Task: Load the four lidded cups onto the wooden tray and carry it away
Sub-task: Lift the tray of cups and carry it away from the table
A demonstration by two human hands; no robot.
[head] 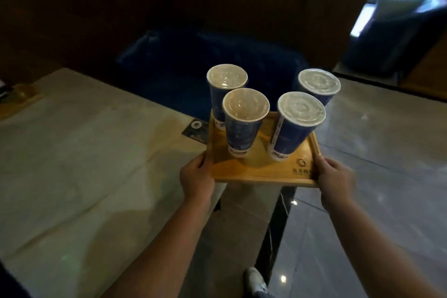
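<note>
Four lidded cups (245, 123) stand on our wooden tray (261, 172), lifted beyond the counter (84, 164) edge; left hand (196, 176) and right hand (335, 180) grasp its sides. Any tilt topples them.

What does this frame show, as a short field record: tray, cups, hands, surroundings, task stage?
tray: wooden tray, held up past the edge of the marble-look table, logo printed at its near right corner
cups: four blue lidded cups, all upright on the tray, two near and two far
left hand: left hand grips the tray's left edge
right hand: right hand grips the tray's right edge
surroundings: dark blue seat behind the tray, glossy tiled floor on the right
task stage: loading done, carry under way
</note>
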